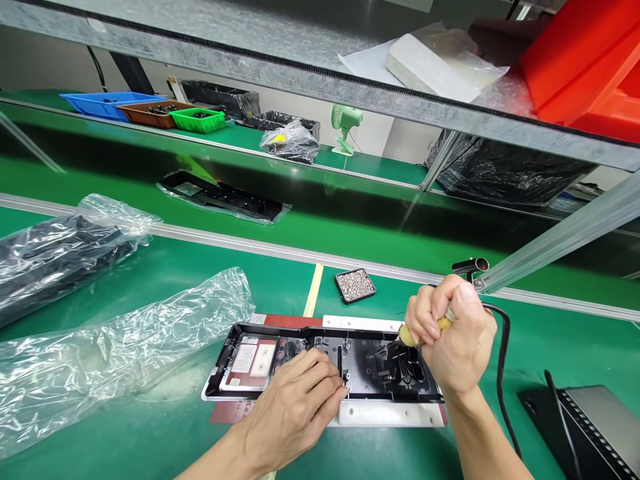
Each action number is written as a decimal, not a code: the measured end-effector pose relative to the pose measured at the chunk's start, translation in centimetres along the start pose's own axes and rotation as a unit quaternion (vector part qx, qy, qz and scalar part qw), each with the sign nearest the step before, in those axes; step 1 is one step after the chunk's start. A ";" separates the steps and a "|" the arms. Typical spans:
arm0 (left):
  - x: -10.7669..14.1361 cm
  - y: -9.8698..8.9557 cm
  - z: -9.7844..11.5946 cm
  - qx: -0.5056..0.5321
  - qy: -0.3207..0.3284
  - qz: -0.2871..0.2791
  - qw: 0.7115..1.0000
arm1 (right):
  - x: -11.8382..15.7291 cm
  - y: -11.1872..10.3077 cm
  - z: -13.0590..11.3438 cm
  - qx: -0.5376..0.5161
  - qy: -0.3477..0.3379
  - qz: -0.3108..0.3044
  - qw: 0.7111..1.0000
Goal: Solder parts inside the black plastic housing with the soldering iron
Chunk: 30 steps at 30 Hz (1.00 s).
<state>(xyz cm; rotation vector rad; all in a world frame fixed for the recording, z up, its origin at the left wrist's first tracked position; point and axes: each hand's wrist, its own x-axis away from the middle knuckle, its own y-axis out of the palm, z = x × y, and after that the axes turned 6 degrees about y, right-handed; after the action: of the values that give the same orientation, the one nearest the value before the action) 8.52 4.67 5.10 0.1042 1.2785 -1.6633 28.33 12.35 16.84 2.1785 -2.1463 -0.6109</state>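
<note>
A long black plastic housing (367, 383) lies open side up on a white and dark red fixture (385, 413). My left hand (303, 400) rests over the middle of the housing. Its fingers are bent and pressed together, their tips beside a small metal piece (347, 377); what they pinch, if anything, is hidden. My right hand (453, 333) is wrapped round the yellow handle of a soldering iron (410, 335). The iron's metal tip points down and left over the right half of the housing. Behind the fixture sits a small black tray (355, 285) full of tiny metal pieces.
Clear plastic bags (125, 360) lie at left, one holding black parts (60, 260). A tube-shaped holder (470, 266) and black cable (505, 373) stand at right, near a black-and-grey panel (580, 427). A metal shelf (300, 70) with a red bin (590, 67) hangs overhead.
</note>
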 end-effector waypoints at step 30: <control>0.2 0.1 -0.1 0.007 0.001 -0.002 1.000 | -0.2 0.1 0.0 0.002 -0.008 -0.001 1.000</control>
<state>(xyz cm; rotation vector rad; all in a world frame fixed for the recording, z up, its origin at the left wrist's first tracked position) 8.49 4.60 4.89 0.1125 1.2686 -1.6759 28.25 12.49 16.94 2.1861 -2.1536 -0.6271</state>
